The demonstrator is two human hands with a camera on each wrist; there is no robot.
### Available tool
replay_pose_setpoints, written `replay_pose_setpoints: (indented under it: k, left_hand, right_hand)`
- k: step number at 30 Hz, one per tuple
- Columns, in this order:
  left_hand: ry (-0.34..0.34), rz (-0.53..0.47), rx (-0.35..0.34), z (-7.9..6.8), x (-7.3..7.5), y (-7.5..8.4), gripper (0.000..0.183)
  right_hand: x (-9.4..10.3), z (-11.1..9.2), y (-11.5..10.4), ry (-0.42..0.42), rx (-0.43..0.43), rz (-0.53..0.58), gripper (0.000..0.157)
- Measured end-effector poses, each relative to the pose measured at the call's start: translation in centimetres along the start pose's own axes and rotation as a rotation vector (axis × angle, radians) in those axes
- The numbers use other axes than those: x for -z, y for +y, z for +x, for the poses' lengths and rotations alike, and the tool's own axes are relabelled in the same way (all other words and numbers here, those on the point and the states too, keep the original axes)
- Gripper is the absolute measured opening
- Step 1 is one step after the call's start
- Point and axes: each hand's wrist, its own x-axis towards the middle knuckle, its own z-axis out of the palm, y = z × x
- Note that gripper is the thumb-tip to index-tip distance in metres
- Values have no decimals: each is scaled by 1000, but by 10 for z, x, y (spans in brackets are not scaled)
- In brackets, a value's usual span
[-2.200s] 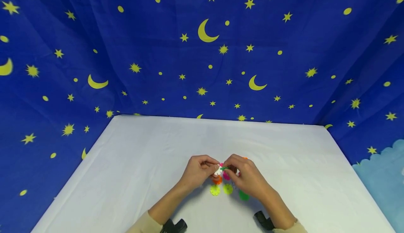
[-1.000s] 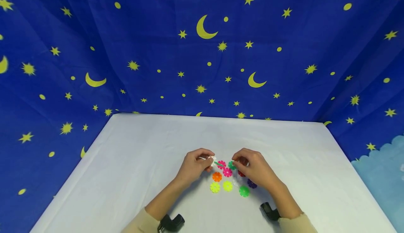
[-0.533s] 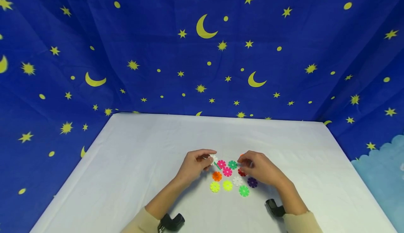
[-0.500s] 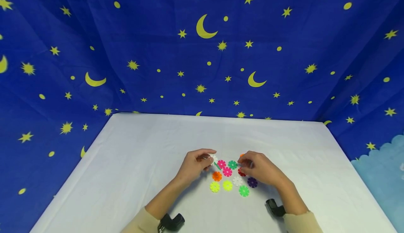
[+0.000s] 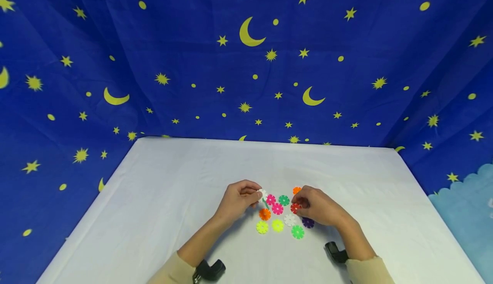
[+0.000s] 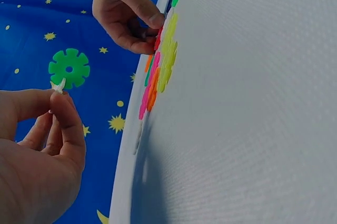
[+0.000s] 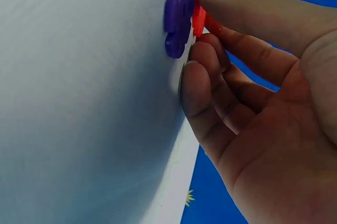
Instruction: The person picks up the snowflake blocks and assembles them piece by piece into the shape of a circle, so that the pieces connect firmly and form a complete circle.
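My left hand (image 5: 238,199) pinches a white notched disc (image 6: 59,85) between thumb and fingers, held edge-on above the table. A green notched disc (image 6: 69,69) is joined to it at an angle, its face showing in the left wrist view. My right hand (image 5: 319,206) is low over the table at the right of the scattered discs. Its thumb and index finger pinch a red notched disc (image 7: 199,8), with a purple disc (image 7: 179,16) just beside. The other fingers of that hand are bent, their tips close to the tabletop.
Notched discs lie on the white table (image 5: 185,177): pink (image 5: 277,208), teal (image 5: 284,200), orange (image 5: 264,214), another orange (image 5: 297,190), yellow (image 5: 262,227), another yellow (image 5: 277,225), white (image 5: 289,220) and light green (image 5: 298,232). A starry blue cloth (image 5: 192,61) hangs behind.
Both hands were together at the white and green discs, then drew apart. The left hand kept the joined pair; the right hand moved right, past the teal disc, and took hold of the red disc.
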Motion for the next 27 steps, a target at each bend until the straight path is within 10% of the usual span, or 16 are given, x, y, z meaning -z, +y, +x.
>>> replay_pose_setpoints:
  k: [27]
  left_hand:
    - [-18, -18, 33, -1, -4, -2, 22]
  right_hand:
    - [8, -3, -3, 87, 89, 213, 12]
